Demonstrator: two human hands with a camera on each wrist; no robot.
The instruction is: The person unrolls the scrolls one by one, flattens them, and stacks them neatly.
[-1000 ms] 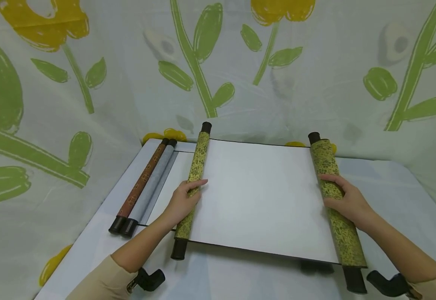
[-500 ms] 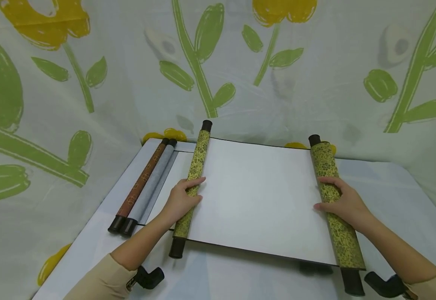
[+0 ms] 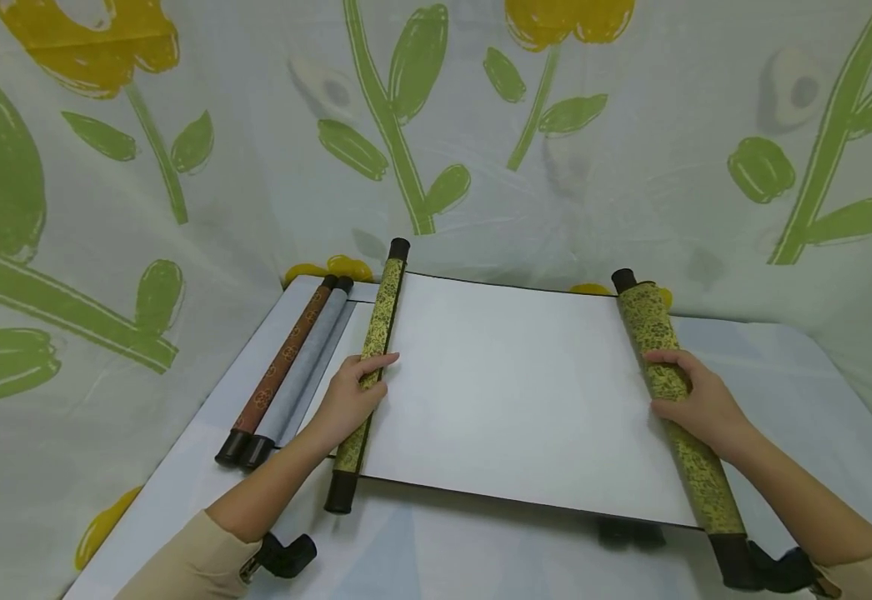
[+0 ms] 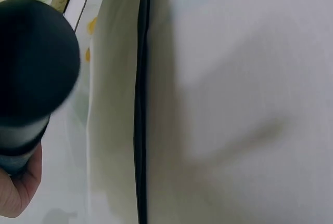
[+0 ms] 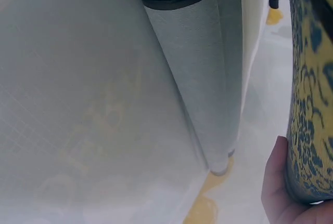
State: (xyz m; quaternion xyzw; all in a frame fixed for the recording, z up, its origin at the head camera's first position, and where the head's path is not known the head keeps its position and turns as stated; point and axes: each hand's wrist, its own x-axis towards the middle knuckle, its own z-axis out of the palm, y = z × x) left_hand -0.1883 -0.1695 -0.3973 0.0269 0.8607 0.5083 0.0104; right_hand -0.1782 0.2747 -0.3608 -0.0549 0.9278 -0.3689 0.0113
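Note:
A hanging scroll is spread between both hands, its blank white sheet (image 3: 526, 400) slanting above the table. My left hand (image 3: 346, 400) grips the thin yellow-green patterned rod end (image 3: 383, 308), thumb and forefinger over it. On the other side my right hand (image 3: 706, 410) holds the thicker patterned roll (image 3: 646, 321), with fingers and thumb around it. Both rollers carry black knobs at their ends. In the left wrist view a dark round knob (image 4: 36, 57) hides most of the left hand (image 4: 21, 187). The right wrist view shows the patterned roll (image 5: 312, 104) beside the fingers (image 5: 278, 182).
At the left lie a brown patterned roller (image 3: 286, 362) and a grey roller (image 3: 304, 367) side by side. Beneath the raised sheet, the right wrist view shows a grey roll (image 5: 192, 68) on the table. A flowered cloth (image 3: 631, 183) hangs behind the table (image 3: 774, 367).
The left rod has moved left with my left hand. The near end of the right roll has swung to the right, and the white sheet is spread slightly wider.

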